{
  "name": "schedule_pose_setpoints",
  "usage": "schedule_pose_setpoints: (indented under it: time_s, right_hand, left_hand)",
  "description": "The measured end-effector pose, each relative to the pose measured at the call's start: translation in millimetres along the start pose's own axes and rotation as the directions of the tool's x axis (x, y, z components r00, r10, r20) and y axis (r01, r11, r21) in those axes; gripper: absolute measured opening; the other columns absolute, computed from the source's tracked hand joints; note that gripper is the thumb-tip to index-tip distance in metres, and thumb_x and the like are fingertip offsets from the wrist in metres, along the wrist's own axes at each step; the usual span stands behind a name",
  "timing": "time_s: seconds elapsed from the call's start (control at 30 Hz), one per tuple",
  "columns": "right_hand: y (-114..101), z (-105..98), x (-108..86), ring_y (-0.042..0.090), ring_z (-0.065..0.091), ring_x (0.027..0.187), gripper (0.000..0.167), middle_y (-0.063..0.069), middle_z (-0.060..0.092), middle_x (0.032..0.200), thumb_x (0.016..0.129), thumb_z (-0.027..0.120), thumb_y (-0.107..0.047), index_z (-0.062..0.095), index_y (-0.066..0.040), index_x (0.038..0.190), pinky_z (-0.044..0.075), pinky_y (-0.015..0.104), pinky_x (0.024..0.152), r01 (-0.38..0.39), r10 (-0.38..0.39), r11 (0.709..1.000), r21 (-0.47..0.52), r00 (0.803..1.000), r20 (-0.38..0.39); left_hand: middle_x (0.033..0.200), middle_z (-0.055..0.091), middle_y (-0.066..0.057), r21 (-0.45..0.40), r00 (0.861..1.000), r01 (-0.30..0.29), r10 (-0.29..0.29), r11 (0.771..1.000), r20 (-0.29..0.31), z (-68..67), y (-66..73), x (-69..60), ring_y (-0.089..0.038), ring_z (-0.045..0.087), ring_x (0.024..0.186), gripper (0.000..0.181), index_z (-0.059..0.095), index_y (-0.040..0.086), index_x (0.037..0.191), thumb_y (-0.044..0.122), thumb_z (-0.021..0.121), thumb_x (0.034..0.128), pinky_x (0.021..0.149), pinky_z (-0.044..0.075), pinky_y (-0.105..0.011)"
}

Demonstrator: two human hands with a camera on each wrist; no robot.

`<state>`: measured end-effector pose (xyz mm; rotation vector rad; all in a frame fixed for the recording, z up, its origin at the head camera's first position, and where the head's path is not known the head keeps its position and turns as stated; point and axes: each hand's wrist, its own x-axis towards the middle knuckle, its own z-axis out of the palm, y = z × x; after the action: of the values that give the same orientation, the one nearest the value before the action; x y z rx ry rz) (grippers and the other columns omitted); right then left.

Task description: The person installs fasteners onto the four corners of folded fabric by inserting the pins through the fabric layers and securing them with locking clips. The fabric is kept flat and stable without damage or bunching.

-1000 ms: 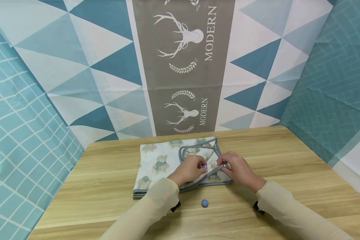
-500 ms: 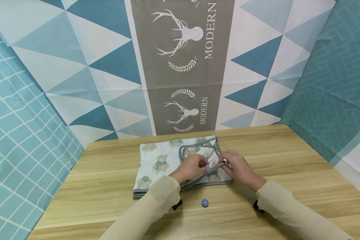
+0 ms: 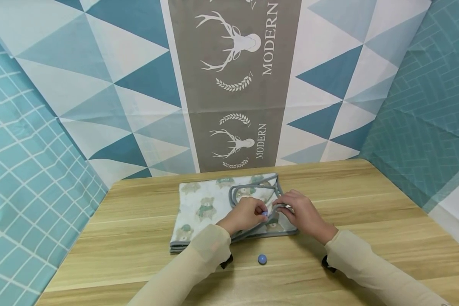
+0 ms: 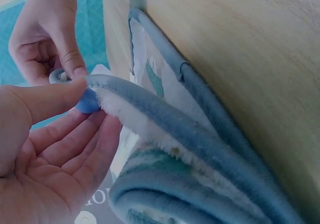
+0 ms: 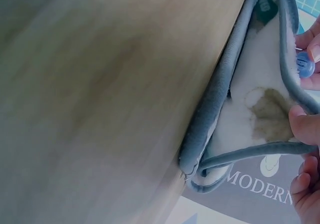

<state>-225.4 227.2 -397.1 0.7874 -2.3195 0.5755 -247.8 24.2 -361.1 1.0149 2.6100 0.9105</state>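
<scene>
A folded white blanket (image 3: 204, 208) with printed bears and grey-blue piping lies on the wooden table. My left hand (image 3: 245, 216) pinches a small blue round button-like piece (image 3: 265, 213) against the blanket's edge; the left wrist view shows this blue piece (image 4: 88, 103) under the thumb, touching the fleecy side. My right hand (image 3: 305, 212) pinches the lifted piped corner just to the right of it. In the right wrist view the right thumb (image 5: 304, 126) presses on the piping. A second blue round piece (image 3: 262, 259) rests on the table in front of the blanket.
The wooden table (image 3: 130, 263) extends on both sides of the blanket. A patterned backdrop (image 3: 237, 102) stands behind its far edge, with a tiled blue sheet (image 3: 19, 170) on the left and a teal one (image 3: 424, 110) on the right.
My right fingers have shifted slightly left along the piping, and the pinched edge now bends over nearer the left hand's blue piece. The left hand has barely moved.
</scene>
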Motion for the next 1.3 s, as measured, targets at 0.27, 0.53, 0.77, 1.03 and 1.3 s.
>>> schedule_pose_setpoints:
  time_s: [0.27,0.53,0.77,1.03,1.3]
  right_hand:
    - [0,1,-1.0,0.008,0.055,0.079,0.023,-0.004,0.066,0.083,0.067,0.079,0.004,0.072,-0.013,0.081,0.050,0.024,0.066,0.052,-0.052,0.998,0.042,0.999,-0.010]
    - [1,1,-0.4,0.013,0.058,0.085,0.025,0.002,0.071,0.094,0.066,0.080,0.006,0.073,-0.013,0.081,0.053,0.028,0.067,0.086,-0.086,0.995,0.052,0.996,-0.016]
    - [3,1,-0.1,0.011,0.059,0.080,0.025,0.000,0.072,0.088,0.066,0.079,0.007,0.074,-0.012,0.082,0.052,0.026,0.066,0.108,-0.106,0.993,0.047,0.994,-0.035]
    - [2,-1,1.1,0.008,0.056,0.076,0.025,-0.003,0.071,0.080,0.067,0.077,0.008,0.073,-0.011,0.083,0.048,0.024,0.067,0.168,-0.167,0.984,0.055,0.986,-0.024]
    - [3,0,1.1,0.007,0.054,0.075,0.026,-0.005,0.070,0.078,0.066,0.077,0.009,0.072,-0.012,0.081,0.045,0.022,0.067,0.188,-0.187,0.981,0.052,0.982,-0.013]
  left_hand:
    - [0.085,0.069,-0.004,-0.021,0.999,0.031,-0.031,0.999,-0.007,-6.5,1.6,1.0,-0.011,0.062,0.075,0.011,0.068,0.005,0.096,0.011,0.065,0.0872,0.064,0.048,-0.019]
    - [0.084,0.070,-0.007,0.011,0.998,0.032,-0.031,0.999,-0.060,-10.4,2.9,5.1,-0.012,0.063,0.073,0.012,0.069,0.003,0.096,0.009,0.067,0.0859,0.062,0.048,-0.019]
    - [0.083,0.069,-0.007,0.001,0.997,0.036,-0.036,0.999,-0.066,-9.3,1.6,5.7,-0.012,0.063,0.073,0.011,0.069,0.003,0.094,0.009,0.067,0.0852,0.063,0.049,-0.020]
    - [0.088,0.070,-0.005,0.022,0.997,0.033,-0.031,0.999,-0.071,-9.4,2.3,8.8,-0.012,0.063,0.077,0.015,0.070,0.004,0.100,0.011,0.065,0.0873,0.066,0.049,-0.020]
    - [0.095,0.069,-0.005,-0.006,0.996,0.045,-0.046,0.999,-0.083,-10.4,3.9,10.1,-0.015,0.064,0.086,0.018,0.070,0.007,0.105,0.012,0.064,0.0884,0.073,0.051,-0.024]
